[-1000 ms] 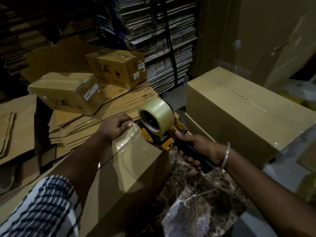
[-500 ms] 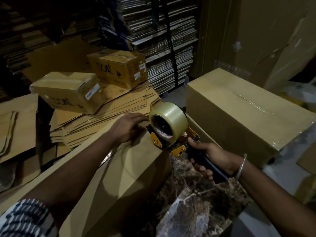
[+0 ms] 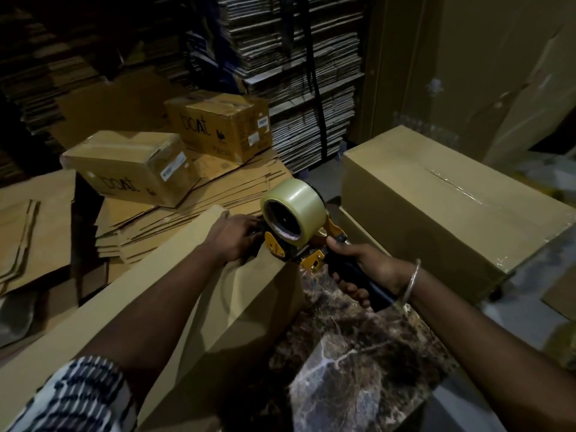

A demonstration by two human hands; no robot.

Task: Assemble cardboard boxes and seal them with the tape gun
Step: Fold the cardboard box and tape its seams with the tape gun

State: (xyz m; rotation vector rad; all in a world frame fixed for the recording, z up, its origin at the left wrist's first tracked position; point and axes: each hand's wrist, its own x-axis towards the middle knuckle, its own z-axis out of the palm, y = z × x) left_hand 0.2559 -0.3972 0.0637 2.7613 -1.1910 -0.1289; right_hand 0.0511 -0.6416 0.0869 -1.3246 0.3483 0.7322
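A long plain cardboard box lies in front of me, running from bottom left to centre. My right hand grips the black handle of a yellow tape gun carrying a roll of clear tape, its front end set at the box's far end. My left hand rests on the box top right beside the gun's nose, fingers bent toward it; whether they pinch the tape is hidden by the roll.
A second sealed long box stands at the right. Flattened cartons are stacked at the left with two small printed boxes on them. Bundled cardboard stacks fill the back. Marbled floor shows below.
The tape gun and my right hand have moved further along the box to its far end. My left hand slid right, closer to the gun's nose.
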